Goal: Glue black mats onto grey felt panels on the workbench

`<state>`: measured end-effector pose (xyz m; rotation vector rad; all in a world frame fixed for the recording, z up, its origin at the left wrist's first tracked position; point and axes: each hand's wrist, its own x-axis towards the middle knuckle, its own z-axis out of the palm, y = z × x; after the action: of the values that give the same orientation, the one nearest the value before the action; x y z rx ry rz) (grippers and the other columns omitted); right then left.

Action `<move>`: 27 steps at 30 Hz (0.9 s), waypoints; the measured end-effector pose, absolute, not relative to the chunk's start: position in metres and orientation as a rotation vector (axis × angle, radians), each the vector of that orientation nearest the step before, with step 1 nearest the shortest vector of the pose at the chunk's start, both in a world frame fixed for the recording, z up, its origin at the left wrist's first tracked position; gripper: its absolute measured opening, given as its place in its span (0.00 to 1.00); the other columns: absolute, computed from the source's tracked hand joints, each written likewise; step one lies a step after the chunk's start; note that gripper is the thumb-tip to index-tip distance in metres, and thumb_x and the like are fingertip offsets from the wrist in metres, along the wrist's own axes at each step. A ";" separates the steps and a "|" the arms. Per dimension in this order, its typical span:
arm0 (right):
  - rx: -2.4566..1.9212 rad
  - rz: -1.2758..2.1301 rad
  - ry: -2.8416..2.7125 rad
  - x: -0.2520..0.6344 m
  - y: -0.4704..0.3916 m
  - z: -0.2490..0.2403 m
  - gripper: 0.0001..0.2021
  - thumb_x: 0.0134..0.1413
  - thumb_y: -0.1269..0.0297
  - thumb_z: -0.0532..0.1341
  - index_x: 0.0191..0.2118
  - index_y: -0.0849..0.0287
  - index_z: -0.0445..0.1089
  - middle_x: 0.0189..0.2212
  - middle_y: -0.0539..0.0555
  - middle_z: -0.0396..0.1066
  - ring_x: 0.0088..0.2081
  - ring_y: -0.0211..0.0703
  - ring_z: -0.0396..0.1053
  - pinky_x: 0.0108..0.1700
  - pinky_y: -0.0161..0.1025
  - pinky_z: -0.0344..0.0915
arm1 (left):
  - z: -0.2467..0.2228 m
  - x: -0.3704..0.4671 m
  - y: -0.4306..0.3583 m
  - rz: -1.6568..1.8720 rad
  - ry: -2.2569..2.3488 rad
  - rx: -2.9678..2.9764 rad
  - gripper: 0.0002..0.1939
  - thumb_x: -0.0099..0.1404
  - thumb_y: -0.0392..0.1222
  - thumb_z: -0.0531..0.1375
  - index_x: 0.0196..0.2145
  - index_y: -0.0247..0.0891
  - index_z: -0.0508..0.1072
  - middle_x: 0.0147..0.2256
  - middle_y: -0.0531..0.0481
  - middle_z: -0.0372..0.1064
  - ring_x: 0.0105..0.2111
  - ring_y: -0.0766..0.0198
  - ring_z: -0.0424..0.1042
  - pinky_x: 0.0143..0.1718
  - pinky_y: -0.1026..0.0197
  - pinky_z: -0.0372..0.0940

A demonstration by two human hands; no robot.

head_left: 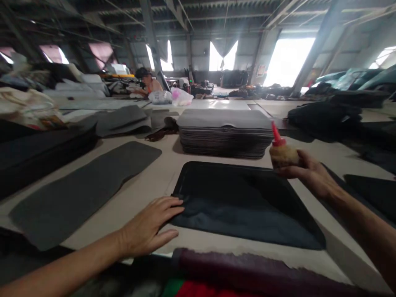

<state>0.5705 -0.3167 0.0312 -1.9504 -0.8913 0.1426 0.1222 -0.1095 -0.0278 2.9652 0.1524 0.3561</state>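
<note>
A black flat panel with rounded corners (229,198) lies on the pale table in front of me. My left hand (154,225) rests at its left edge, fingers stretched out and fingertips touching the panel. Above the panel's far right corner, my right hand (303,169) is wrapped round a squeeze bottle (282,156) with a yellowish body and a red pointed nozzle. The bottle is held nearly upright, nozzle up. Its shadow and the hand's fall on the panel's right part.
Behind the panel stands a tall stack of grey sheets (224,134). One long grey sheet (89,189) lies at left, beside dark stacked material (40,152). Black pieces (328,117) are heaped at right. A maroon cloth (241,268) covers the near edge. A person (150,84) sits farther back.
</note>
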 end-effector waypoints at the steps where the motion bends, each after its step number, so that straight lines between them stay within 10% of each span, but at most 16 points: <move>1: -1.957 0.229 -0.967 0.556 -0.320 0.036 0.33 0.38 0.54 0.71 0.54 0.52 0.69 0.43 0.55 0.76 0.44 0.58 0.73 0.47 0.48 0.68 | -0.028 0.123 -0.110 0.349 0.146 2.951 0.26 0.70 0.47 0.59 0.63 0.43 0.62 0.62 0.40 0.62 0.62 0.48 0.61 0.63 0.43 0.60; 8: -1.975 0.321 -1.348 0.482 -0.326 0.040 0.33 0.41 0.52 0.71 0.54 0.50 0.63 0.49 0.56 0.74 0.44 0.56 0.75 0.43 0.45 0.72 | -0.024 0.125 -0.113 0.360 0.117 2.924 0.26 0.70 0.48 0.59 0.62 0.40 0.62 0.61 0.37 0.63 0.61 0.47 0.62 0.61 0.41 0.61; 14: -1.961 0.450 -1.608 0.442 -0.317 0.058 0.20 0.51 0.54 0.65 0.49 0.53 0.66 0.32 0.49 0.74 0.29 0.44 0.71 0.28 0.37 0.66 | -0.023 0.124 -0.115 0.336 0.132 2.923 0.26 0.71 0.50 0.58 0.62 0.40 0.63 0.61 0.37 0.63 0.61 0.47 0.62 0.61 0.40 0.60; 27: -1.749 0.301 -1.658 0.417 -0.291 0.049 0.15 0.55 0.53 0.62 0.45 0.55 0.71 0.35 0.52 0.74 0.33 0.46 0.71 0.33 0.40 0.66 | -0.024 0.122 -0.114 0.354 0.173 2.881 0.28 0.69 0.51 0.60 0.62 0.40 0.62 0.60 0.36 0.62 0.60 0.46 0.64 0.61 0.41 0.62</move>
<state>0.4171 -0.2910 0.0494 -1.7486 -1.6584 0.3012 0.1219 -0.1144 -0.0245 2.8814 0.1731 0.3536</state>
